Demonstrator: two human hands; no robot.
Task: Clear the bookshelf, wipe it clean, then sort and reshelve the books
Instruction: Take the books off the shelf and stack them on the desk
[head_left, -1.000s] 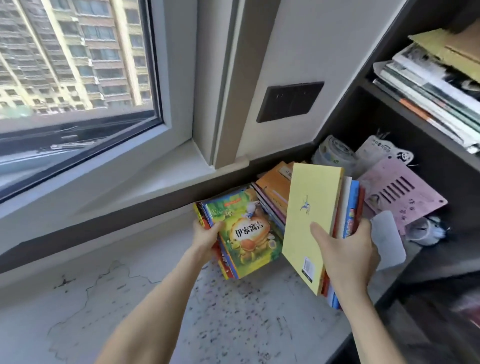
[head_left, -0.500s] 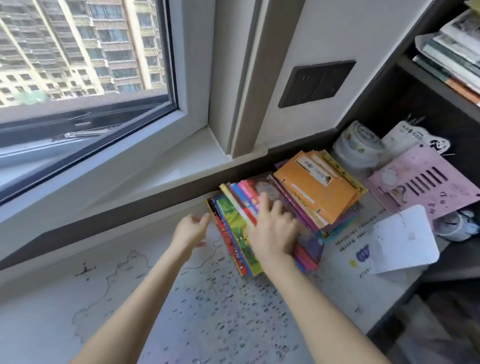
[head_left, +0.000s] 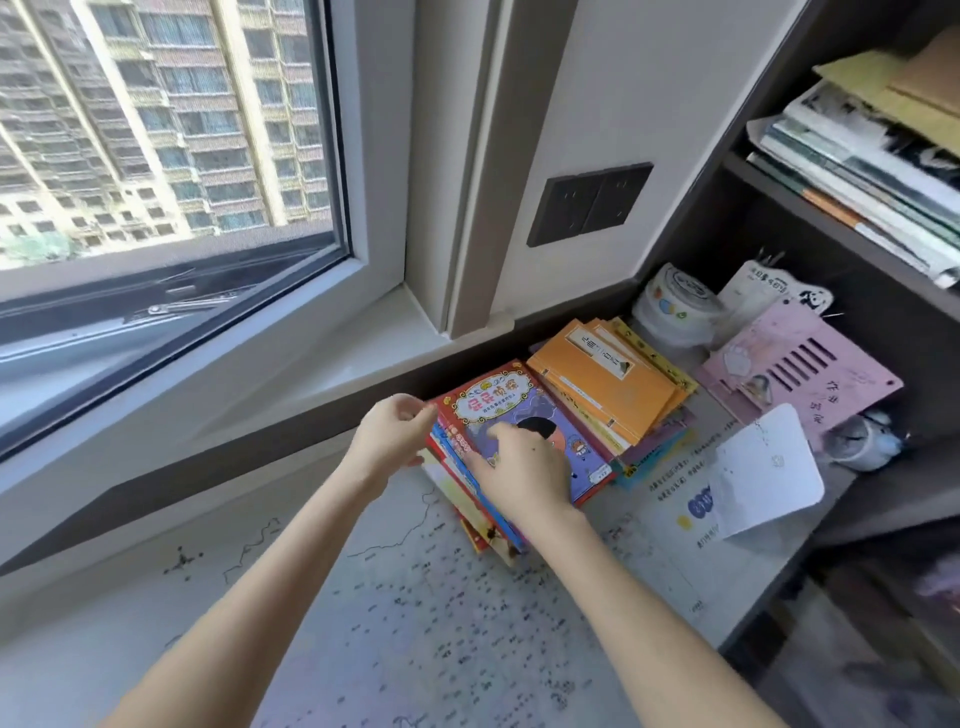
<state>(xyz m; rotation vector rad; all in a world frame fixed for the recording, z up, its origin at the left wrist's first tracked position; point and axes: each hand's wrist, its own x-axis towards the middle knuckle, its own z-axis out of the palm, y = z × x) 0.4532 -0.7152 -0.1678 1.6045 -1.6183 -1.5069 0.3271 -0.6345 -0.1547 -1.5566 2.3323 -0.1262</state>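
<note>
A stack of colourful children's books (head_left: 524, 415) lies flat on the map-printed desk (head_left: 415, 613) below the window sill; the top one has a red border and purple cover. My left hand (head_left: 387, 434) pinches the far left corner of the stack. My right hand (head_left: 519, 467) rests palm down on the top cover. A second pile topped by orange books (head_left: 608, 384) leans against it to the right. The dark bookshelf (head_left: 810, 218) stands at the right, with stacked magazines (head_left: 862, 171) on its upper board.
A pink slotted board (head_left: 800, 374), a white card (head_left: 763, 467), a roll of tape (head_left: 675, 301) and a small cup (head_left: 862, 441) crowd the shelf's lower bay. A dark wall socket (head_left: 589, 203) sits above. The window (head_left: 156, 156) fills the left.
The books I held upright a second ago, with the yellow one in front, now lie flat as a stack. My right hand moved from gripping them to pressing on top; my left hand shifted to the corner.
</note>
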